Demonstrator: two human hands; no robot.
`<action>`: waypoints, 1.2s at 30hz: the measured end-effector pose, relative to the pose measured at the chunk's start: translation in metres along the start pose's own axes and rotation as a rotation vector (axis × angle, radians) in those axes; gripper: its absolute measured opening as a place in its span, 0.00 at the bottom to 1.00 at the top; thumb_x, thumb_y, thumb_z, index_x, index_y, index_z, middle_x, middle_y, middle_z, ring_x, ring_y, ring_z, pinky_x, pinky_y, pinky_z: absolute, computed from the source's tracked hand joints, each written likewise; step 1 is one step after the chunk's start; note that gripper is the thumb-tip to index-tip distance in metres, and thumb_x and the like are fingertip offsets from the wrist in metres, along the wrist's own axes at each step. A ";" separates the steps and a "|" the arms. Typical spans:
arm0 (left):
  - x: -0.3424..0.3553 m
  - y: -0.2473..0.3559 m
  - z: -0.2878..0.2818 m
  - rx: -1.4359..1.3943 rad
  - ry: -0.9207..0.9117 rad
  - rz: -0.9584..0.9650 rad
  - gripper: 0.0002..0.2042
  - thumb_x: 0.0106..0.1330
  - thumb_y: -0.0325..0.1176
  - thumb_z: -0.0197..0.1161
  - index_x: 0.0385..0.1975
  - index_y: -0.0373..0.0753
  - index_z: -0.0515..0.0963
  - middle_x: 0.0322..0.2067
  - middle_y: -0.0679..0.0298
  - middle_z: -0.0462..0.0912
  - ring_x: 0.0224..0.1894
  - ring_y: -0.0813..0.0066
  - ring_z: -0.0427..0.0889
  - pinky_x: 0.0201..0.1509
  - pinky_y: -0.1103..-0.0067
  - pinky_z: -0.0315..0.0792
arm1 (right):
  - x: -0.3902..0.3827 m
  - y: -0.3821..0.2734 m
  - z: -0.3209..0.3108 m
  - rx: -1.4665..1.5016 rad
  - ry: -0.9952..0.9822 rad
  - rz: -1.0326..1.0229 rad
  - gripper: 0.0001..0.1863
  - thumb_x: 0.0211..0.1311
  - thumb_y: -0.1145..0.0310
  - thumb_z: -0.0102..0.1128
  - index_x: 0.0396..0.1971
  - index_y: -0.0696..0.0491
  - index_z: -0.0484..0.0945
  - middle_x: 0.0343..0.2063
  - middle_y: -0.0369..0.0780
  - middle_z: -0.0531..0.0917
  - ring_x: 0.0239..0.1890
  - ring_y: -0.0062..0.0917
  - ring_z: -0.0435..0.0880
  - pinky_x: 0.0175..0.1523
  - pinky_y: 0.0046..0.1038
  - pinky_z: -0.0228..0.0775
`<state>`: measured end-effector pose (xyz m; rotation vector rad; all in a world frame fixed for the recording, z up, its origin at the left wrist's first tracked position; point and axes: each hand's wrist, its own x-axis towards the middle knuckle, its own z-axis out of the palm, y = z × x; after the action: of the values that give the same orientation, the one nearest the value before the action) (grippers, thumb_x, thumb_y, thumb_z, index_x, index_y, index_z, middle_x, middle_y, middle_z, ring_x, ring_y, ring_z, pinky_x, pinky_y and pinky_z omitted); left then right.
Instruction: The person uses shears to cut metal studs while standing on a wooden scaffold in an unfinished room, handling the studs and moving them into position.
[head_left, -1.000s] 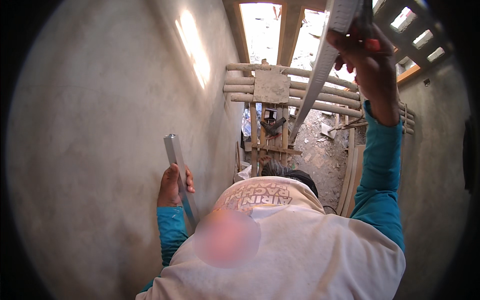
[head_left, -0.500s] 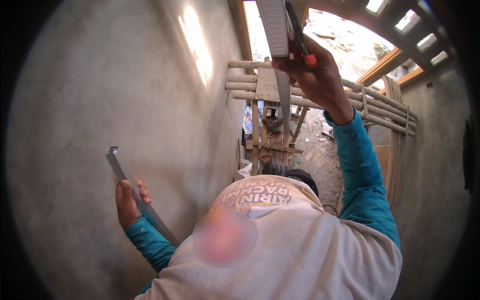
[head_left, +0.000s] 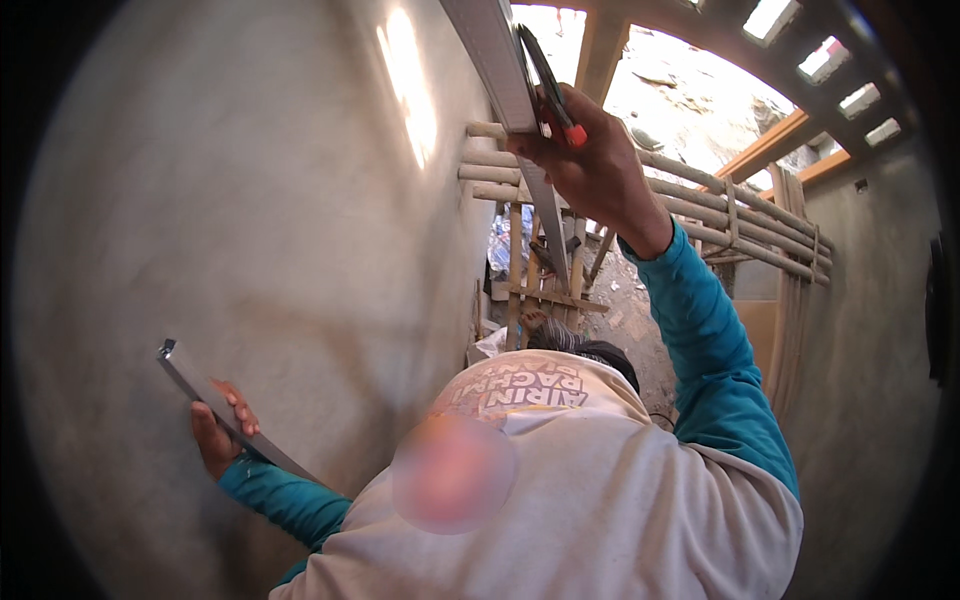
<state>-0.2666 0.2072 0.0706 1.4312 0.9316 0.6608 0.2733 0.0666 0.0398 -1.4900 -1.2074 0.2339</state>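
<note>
My left hand (head_left: 222, 432) is closed round a narrow silver metal bar (head_left: 280, 460), which leans diagonally beside the plastered wall (head_left: 250, 220) at lower left. High in front, my right hand (head_left: 605, 175) grips a long, light grey metal channel (head_left: 485, 55) that runs from the top edge down toward the scaffold. The same hand also holds a dark hand tool (head_left: 540, 60) with red on its handle, lying along the channel; its working end is unclear. My pale shirt fills the lower middle.
A bamboo pole scaffold (head_left: 760, 230) crosses ahead, with rubble-strewn floor (head_left: 630, 315) below. Bright openings with wooden frames (head_left: 775, 135) lie beyond, beside a perforated concrete band (head_left: 820, 55). Upright planks (head_left: 785, 350) stand by the right wall (head_left: 870, 300).
My left hand and its bar have moved left and down, the bar tilting further. My right hand, with channel and tool, has swung left and slightly lower.
</note>
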 end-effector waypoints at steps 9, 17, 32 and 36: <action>-0.001 0.001 0.013 0.081 0.047 0.064 0.38 0.60 0.77 0.58 0.34 0.38 0.69 0.21 0.62 0.70 0.16 0.76 0.72 0.24 0.77 0.74 | 0.005 -0.007 0.033 -0.107 -0.113 0.024 0.17 0.61 0.66 0.74 0.43 0.56 0.78 0.27 0.48 0.84 0.30 0.40 0.85 0.38 0.41 0.73; 0.002 -0.004 0.009 0.079 -0.003 0.134 0.36 0.63 0.75 0.56 0.33 0.40 0.67 0.20 0.64 0.69 0.15 0.79 0.70 0.20 0.79 0.73 | 0.007 -0.013 0.059 -0.063 -0.161 0.036 0.16 0.64 0.64 0.72 0.45 0.56 0.79 0.31 0.44 0.86 0.36 0.32 0.86 0.43 0.37 0.76; -0.004 -0.017 -0.005 0.048 0.150 -0.060 0.41 0.52 0.79 0.64 0.31 0.37 0.75 0.23 0.64 0.75 0.18 0.76 0.74 0.23 0.77 0.73 | 0.016 0.006 0.116 0.039 -0.196 -0.036 0.14 0.61 0.64 0.70 0.40 0.56 0.79 0.29 0.50 0.82 0.33 0.48 0.82 0.40 0.45 0.73; 0.001 0.008 0.013 0.060 0.025 -0.049 0.41 0.51 0.78 0.66 0.32 0.35 0.75 0.24 0.63 0.76 0.19 0.74 0.76 0.26 0.73 0.78 | 0.016 0.009 0.136 0.047 -0.211 -0.084 0.15 0.60 0.68 0.69 0.45 0.56 0.79 0.34 0.51 0.84 0.38 0.48 0.84 0.44 0.42 0.76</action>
<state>-0.2532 0.2018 0.0774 1.4513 1.0095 0.6202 0.1883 0.1646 -0.0054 -1.3969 -1.4197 0.3673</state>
